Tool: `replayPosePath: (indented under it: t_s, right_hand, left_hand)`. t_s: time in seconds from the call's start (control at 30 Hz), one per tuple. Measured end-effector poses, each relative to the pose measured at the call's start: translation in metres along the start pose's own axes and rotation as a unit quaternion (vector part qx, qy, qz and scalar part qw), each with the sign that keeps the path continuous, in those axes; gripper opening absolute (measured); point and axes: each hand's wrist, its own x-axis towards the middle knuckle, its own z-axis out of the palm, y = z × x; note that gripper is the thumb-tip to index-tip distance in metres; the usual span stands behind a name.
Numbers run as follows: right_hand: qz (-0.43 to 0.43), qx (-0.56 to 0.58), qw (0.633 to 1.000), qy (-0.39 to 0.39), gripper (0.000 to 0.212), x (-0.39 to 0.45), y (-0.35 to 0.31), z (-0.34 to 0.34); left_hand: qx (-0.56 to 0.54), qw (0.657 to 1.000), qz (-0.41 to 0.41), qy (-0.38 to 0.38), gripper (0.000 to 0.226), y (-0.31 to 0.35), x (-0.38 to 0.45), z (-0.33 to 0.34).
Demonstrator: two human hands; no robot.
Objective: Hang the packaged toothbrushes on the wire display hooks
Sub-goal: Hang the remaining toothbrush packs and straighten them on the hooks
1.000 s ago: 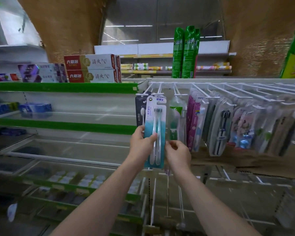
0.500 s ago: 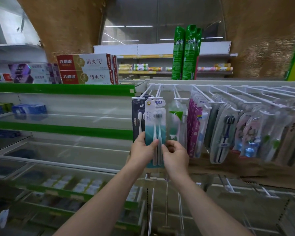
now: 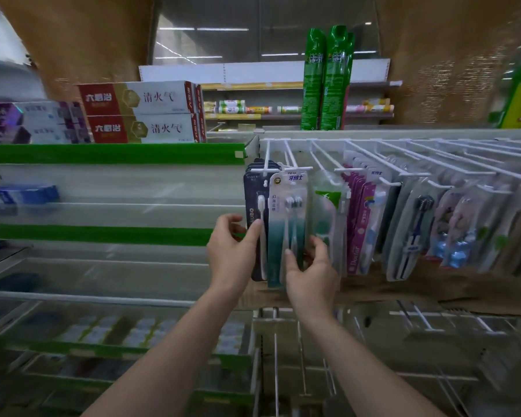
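Teal-and-white card is what we hold nearest: our right hand [image 3: 309, 273] pinches the toothbrush pack [image 3: 286, 227] low down, while our left hand [image 3: 233, 251], fingers loosely spread, thumb touching the dark pack [image 3: 253, 224] marked "AUBO". The teal pack hangs at the front tip of its wire hook [image 3: 295, 169]; letting go early could let it slide off. Further right, a purple pack [image 3: 358, 233] reads "Doctor".

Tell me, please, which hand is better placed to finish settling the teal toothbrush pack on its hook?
Probably the right hand: it grips the teal toothbrush pack low down, while the left hand only touches the dark pack.
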Motion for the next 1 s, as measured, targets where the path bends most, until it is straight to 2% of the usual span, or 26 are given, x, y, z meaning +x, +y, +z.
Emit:
replayPosePath:
  t_s: [0.1,0.27,0.47,0.53,0.63,0.73,0.9,1.0]
  right_hand:
    - [0.007,-0.007,1.0,0.011,0.063,0.001,-0.013,0.013]
    - [0.028,-0.039,0.999,0.025,0.071,0.022,-0.037,0.022]
    - [0.08,0.04,0.996,-0.011,0.054,0.048,-0.049,0.019]
    - [0.08,0.044,0.996,-0.013,0.053,0.055,-0.049,0.019]
    - [0.079,0.026,0.996,-0.006,0.049,0.06,-0.045,0.02]
    - [0.074,0.012,0.997,0.005,0.036,0.063,-0.041,0.02]
    - [0.047,0.032,0.998,0.038,0.022,0.058,-0.035,0.02]
    - [-0.004,0.012,0.998,0.064,0.021,0.05,-0.031,0.019]
  left_hand:
    - [0.041,0.999,0.018,-0.026,0.04,-0.001,0.014,-0.008]
    - [0.06,0.991,0.03,-0.116,0.075,-0.002,0.034,-0.013]
    - [-0.021,0.984,0.002,-0.177,0.108,0.007,0.044,-0.006]
    - [-0.032,0.983,0.014,-0.183,0.103,0.007,0.05,0.0]
    - [-0.05,0.982,0.04,-0.178,0.081,0.005,0.053,0.008]
    - [-0.054,0.985,0.069,-0.146,0.062,0.004,0.046,0.013]
    - [-0.001,0.992,0.097,-0.08,0.067,0.0,0.041,0.015]
    - [0.088,0.982,0.167,0.005,0.06,-0.001,0.034,0.015]
